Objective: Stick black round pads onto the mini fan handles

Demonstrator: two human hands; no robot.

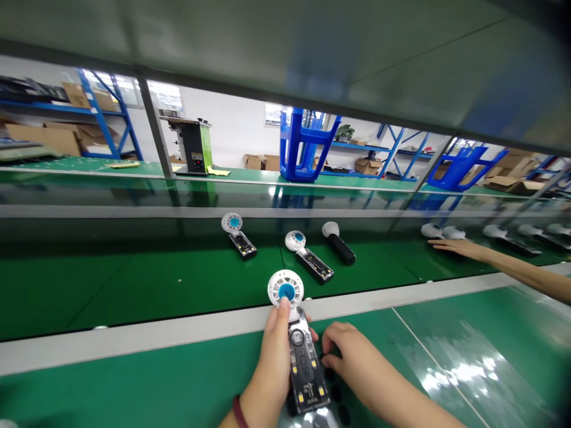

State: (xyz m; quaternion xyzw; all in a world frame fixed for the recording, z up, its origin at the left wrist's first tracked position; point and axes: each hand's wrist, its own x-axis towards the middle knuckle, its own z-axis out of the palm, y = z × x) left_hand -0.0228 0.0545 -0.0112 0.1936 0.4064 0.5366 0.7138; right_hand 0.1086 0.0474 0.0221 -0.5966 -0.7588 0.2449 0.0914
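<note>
The left hand [273, 351], lower centre of the frame, grips a handheld device [304, 356] with a clear-faced body and a round, vented white head; its thumb lies against the blue centre [286, 291] of the head. A dark red band [239, 411] encircles the left wrist. The right hand [354, 359], just right of the device, has its fingers curled; whether they hold anything cannot be told. Black discs [344, 415] lie below its fingertips, at the bottom of the frame. The green work surface [147, 380] spans the lower part, bordered above by a pale rail [134, 337].

Beyond the rail, on a dark green belt [147, 273], lie two similar clear-faced units, one left of centre [243, 245] and one at centre [314, 265], and a black-handled unit [341, 247] just right of the latter. At right, a co-worker's hand [461, 248] reaches over a row of white-headed units [495, 232]. Blue stools [303, 172] and a black-and-green machine [195, 145] stand in the upper background.
</note>
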